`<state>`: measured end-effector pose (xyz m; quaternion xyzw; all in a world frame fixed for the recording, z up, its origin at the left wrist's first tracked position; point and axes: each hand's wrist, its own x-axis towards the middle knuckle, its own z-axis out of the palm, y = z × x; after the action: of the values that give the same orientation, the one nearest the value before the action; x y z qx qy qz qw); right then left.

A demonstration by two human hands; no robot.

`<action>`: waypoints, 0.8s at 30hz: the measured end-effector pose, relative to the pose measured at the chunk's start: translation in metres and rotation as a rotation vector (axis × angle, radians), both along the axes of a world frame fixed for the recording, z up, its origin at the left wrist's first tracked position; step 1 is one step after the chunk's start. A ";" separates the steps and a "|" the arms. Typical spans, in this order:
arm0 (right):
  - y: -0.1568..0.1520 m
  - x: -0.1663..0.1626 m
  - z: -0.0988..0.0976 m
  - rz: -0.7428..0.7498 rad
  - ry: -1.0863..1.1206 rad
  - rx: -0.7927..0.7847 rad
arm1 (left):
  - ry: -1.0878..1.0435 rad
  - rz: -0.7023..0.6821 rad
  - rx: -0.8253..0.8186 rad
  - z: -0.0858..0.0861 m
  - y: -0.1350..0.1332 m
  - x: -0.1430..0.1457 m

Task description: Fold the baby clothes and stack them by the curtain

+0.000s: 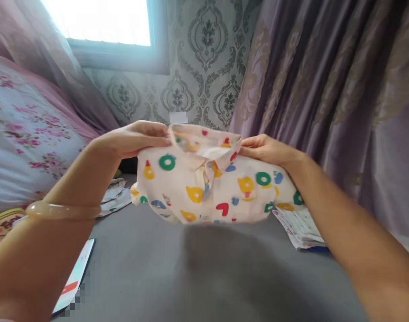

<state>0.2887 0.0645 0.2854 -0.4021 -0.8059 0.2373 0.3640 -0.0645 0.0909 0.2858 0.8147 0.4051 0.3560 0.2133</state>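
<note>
A small white shirt [207, 188] with a collar and colourful printed shapes hangs in the air above the grey surface, held up between both hands. My left hand [139, 138] is closed on the shirt's shoulder beside the collar, on the left. On the other side of the collar, my right hand [265, 146] pinches the fabric. The collar stands up between the hands, and a button shows at the neck front. The lower part of the shirt seems folded up or bunched, and its edges are a little blurred.
A grey sheet [151, 268] spreads below. Folded clothes [301, 228] lie at the right and more cloth [115, 199] at the left. A tablet-like screen [77, 273] rests near my left forearm. Floral bedding [30, 134] is piled far left; curtains [325, 89] hang at the right.
</note>
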 end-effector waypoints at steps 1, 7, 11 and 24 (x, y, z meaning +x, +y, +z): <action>0.005 -0.002 -0.003 -0.037 0.000 0.034 | 0.034 0.085 0.061 -0.002 0.006 0.007; 0.015 -0.009 -0.016 0.018 0.131 -0.078 | -0.107 0.111 0.194 -0.014 0.020 0.026; 0.023 -0.002 -0.022 0.000 0.125 -0.105 | -0.014 0.085 0.100 -0.019 0.019 0.022; 0.028 -0.002 -0.027 0.038 0.136 -0.153 | -0.318 0.006 -0.021 -0.040 0.030 0.041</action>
<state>0.2871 0.0921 0.2580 -0.3963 -0.7663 0.3317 0.3816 -0.0230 0.1210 0.2455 0.7444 0.3727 0.4768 0.2822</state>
